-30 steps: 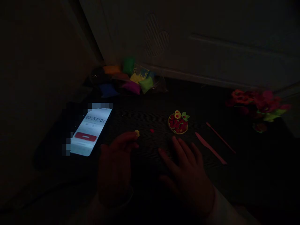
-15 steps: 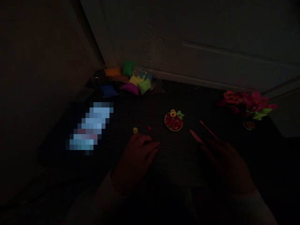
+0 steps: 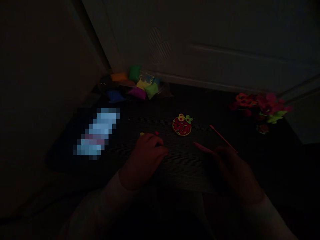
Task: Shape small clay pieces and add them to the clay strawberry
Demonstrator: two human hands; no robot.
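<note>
So, from my end I'm seeing a glowing, pixelated screen (image 3: 98, 131) lying far left, then a yellow bit (image 3: 142, 134) peeking out behind the left hand (image 3: 141, 160), whose fingers are curling in; I'm not managing to tell if they're gripping anything. A red bit (image 3: 157, 133) is sitting just past its knuckles. Rightward, a round red-filled piece (image 3: 182, 126) is lying farther back, and the right hand (image 3: 238, 175) is gripping a pink knife (image 3: 203, 147).

The knife (image 3: 203, 147) is partly hidden by the right hand (image 3: 237, 173), the yellow bit (image 3: 142, 134) by the left hand (image 3: 143, 158); the phone (image 3: 101, 128) is pixelated.
</note>
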